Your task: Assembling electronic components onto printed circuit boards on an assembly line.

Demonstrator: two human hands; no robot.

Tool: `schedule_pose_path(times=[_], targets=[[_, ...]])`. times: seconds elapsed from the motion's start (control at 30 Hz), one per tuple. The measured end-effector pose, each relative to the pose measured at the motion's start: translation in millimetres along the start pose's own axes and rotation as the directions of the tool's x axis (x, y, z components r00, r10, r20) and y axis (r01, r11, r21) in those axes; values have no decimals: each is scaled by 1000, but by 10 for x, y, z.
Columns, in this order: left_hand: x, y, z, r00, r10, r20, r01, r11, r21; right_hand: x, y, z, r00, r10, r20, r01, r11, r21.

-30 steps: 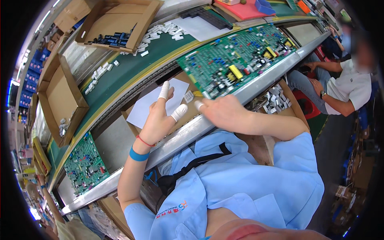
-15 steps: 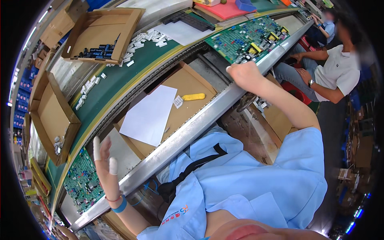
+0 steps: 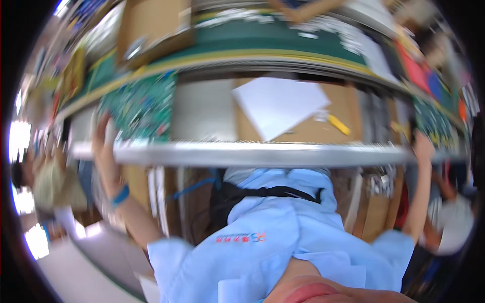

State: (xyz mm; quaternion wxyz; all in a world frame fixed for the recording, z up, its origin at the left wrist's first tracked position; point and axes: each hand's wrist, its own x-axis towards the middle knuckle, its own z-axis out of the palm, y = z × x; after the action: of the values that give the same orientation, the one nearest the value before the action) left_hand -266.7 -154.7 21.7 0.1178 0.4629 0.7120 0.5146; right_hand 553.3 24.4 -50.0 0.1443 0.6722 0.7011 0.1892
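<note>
My left hand point(image 3: 104, 137), with white finger covers, is at the left edge of a green circuit board point(image 3: 144, 108) crowded with small parts. Its fingers stretch upward and apart, holding nothing that shows. Far to the right, my right hand point(image 3: 423, 147) is at the near left corner of another green circuit board point(image 3: 433, 123). Motion smears its fingers, so whether they grip the board is hidden. Both boards lie along a metal rail point(image 3: 262, 154). Between them are a white paper sheet point(image 3: 280, 106) and a yellow-handled tool point(image 3: 338, 124) on a cardboard tray point(image 3: 348, 103).
Behind the rail runs a green bench strip point(image 3: 242, 40) with scattered white parts point(image 3: 235, 19). A cardboard box point(image 3: 151, 22) stands at the back left. Other people sit at both sides, one in pale clothing point(image 3: 58, 184) at left, another in white point(image 3: 449, 222) at right.
The view has swung left, so the rail is level now. My left hand has come to the left board's far left edge. My right hand is still by the right board.
</note>
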Motion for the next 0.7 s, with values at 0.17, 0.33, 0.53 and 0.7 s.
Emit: schedule_pose_path(times=[0.17,0.33,0.53,0.7], targets=[[367,-768,-923,948,56,-314,7,981,195,203,1265,1005,986,69,150,-42,983,-177],[605,-1081,-1111,902,199,-382,16,871,491,376,1685,1465,970,190,154,-184,981,-52],[1023,-1590,-328,974,214,80,-149,329,932,597,2113,1510,944,57,-324,-36,997,68],[1104,-1492,-296,990,9,139,-139,178,974,769,-49,-273,942,199,-271,-63,897,438]])
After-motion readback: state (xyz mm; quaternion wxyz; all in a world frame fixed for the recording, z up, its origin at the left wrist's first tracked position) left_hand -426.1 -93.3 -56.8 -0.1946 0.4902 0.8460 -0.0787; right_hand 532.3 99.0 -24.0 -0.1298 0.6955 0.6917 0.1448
